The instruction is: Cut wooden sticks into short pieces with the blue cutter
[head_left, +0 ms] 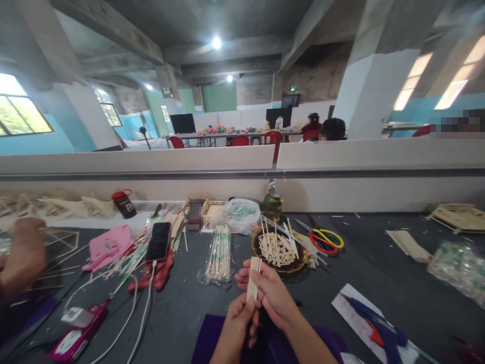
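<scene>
Several short wooden sticks, lined up side by side in a flat row, are held upright in front of me. My left hand pinches their lower end between thumb and fingers. Behind and along their right side, my right hand grips the same row, its thumb across the upper part. Just beyond the hands stands a dark basket with a yellow rim, full of cut stick pieces. To its left lies a plastic-wrapped bundle of long sticks.
Scissors with red and yellow handles lie behind the basket. A blue glue gun rests on paper at right. At left are a phone on a cable, a purple power strip, a pink cloth and a co-worker's hand.
</scene>
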Demonstrator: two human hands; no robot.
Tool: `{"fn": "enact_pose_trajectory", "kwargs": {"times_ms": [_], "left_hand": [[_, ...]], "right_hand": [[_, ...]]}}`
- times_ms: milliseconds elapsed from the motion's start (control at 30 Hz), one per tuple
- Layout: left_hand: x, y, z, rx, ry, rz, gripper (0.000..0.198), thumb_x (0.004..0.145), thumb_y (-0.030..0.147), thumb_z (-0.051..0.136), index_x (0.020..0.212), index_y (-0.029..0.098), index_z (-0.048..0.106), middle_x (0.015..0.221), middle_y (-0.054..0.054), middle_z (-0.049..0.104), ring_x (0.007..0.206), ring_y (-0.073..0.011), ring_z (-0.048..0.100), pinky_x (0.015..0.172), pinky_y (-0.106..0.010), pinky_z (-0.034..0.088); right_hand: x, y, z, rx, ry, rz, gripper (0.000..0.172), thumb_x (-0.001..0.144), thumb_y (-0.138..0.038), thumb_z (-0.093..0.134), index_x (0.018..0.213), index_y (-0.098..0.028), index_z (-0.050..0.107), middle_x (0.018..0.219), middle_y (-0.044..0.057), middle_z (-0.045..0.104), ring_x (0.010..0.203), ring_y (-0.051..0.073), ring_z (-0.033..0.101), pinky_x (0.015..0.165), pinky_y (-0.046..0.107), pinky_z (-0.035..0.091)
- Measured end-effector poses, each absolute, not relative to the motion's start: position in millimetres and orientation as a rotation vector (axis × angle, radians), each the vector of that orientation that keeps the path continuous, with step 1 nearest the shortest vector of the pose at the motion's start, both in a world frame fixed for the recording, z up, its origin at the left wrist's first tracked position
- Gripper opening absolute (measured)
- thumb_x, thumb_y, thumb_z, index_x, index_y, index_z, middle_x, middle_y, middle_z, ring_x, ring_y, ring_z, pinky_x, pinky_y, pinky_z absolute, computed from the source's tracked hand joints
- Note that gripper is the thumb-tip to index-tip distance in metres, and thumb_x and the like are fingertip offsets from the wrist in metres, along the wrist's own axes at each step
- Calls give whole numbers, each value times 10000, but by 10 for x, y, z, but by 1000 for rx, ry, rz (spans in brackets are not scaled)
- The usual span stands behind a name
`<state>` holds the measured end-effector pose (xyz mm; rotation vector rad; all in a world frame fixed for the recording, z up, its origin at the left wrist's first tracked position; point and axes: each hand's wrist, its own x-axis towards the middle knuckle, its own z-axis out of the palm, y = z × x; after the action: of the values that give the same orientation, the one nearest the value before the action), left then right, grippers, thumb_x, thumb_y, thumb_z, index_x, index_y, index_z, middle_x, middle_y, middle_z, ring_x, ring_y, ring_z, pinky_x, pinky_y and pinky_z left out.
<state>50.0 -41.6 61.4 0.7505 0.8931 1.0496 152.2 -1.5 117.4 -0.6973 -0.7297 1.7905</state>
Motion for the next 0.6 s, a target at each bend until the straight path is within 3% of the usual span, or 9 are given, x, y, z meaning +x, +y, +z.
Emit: {"fn": "enact_pose_trajectory", "kwargs": {"times_ms": [167, 367, 500, 600], "left_hand": [[565, -496, 725, 656, 888, 1028, 457, 736, 581, 635, 824, 141, 548, 515, 60, 454, 346, -23, 290, 307, -140, 252], [552, -573, 737, 602, 884, 1009, 439, 731, 560, 655, 796, 139, 545, 509, 68, 431, 348, -14, 238, 302, -136, 192], [531, -609, 832, 520, 776, 986, 410, 786, 490, 630, 905, 98, 609, 549, 20, 518, 359, -40, 370, 322, -152, 303], [494, -611, 919, 467, 686, 937, 431, 852, 462, 547, 980, 58, 629, 699, -107, 661, 452, -107, 558, 385, -193, 424]], "right_hand": [[1578, -19, 1135, -756, -791, 1776, 333, 738, -377, 729, 966, -185, 580, 844, 40, 699, 896, 227, 676, 853, 379, 499], [1654, -42, 1123, -766, -843, 1844, 400, 739, -417, 723, 1029, -179, 582, 848, 60, 711, 895, 221, 680, 910, 388, 472], [1728, -46, 1148, -765, -828, 1901, 341, 747, -419, 716, 952, -184, 578, 764, 23, 684, 876, 243, 690, 861, 397, 499], [1748, -40, 1165, -758, -763, 1939, 324, 741, -398, 726, 918, -187, 556, 757, 8, 674, 863, 248, 696, 840, 397, 510]]}}
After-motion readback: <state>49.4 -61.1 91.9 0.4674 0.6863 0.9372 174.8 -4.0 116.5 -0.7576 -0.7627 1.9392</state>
